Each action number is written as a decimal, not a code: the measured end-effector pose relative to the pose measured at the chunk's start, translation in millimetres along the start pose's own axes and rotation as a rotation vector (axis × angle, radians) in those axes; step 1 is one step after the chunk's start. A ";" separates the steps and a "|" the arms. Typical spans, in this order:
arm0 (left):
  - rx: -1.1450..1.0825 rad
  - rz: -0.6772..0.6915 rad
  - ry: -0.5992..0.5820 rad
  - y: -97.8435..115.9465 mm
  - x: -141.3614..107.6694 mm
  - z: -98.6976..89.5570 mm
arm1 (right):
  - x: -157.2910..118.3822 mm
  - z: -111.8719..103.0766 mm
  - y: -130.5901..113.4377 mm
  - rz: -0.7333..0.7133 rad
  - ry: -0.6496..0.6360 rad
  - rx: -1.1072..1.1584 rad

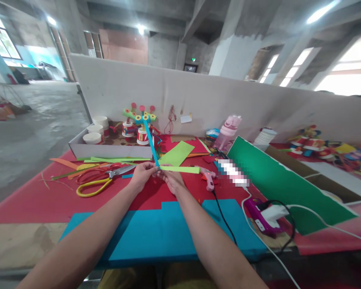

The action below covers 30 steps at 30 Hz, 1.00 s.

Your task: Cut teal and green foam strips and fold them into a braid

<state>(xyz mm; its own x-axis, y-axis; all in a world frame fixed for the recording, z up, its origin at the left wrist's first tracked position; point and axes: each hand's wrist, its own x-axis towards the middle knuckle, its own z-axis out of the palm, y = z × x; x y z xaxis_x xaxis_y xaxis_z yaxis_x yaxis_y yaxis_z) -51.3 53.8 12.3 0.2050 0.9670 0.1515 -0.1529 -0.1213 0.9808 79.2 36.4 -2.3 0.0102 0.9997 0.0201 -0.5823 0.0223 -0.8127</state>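
Note:
A blue paper strip [151, 143] rises up and to the left from between my hands, and a light green strip [182, 169] stretches to the right from the same spot. The two strips meet at their ends. My left hand [143, 175] pinches this joint with thumb and forefinger. My right hand [172, 180] is closed on the joint from the right and below; some of its fingers are hidden behind the strips. Just right of the green strip's end lies a pink glue gun [209, 179]. Scissors with red and yellow handles [94, 187] lie to the left of my left hand.
Blue sheets [144, 233] lie along the near edge. A shallow box [111, 151] with paper cups and crafts stands behind. Green paper [180, 152] lies beyond my hands. At the right are a green board [282, 180], a purple power strip [263, 218], cables and a pink bottle [228, 132].

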 end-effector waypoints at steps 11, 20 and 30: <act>0.026 0.006 0.039 -7.5 3.0 -3.5 | 1.6 -0.6 0.3 -0.003 0.025 -0.084; 0.007 -0.022 0.003 -8.3 4.2 -4.0 | 2.4 1.1 1.6 -0.126 0.096 -0.258; -0.180 -0.091 -0.095 -6.3 -4.8 7.2 | 3.9 2.9 0.0 -0.215 0.206 -0.212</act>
<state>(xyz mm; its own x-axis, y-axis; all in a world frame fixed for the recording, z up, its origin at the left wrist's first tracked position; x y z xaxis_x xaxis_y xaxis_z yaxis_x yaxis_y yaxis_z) -44.4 48.3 6.3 0.3146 0.9457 0.0822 -0.2977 0.0161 0.9545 76.9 40.2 -0.4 0.2900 0.9514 0.1041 -0.3676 0.2111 -0.9057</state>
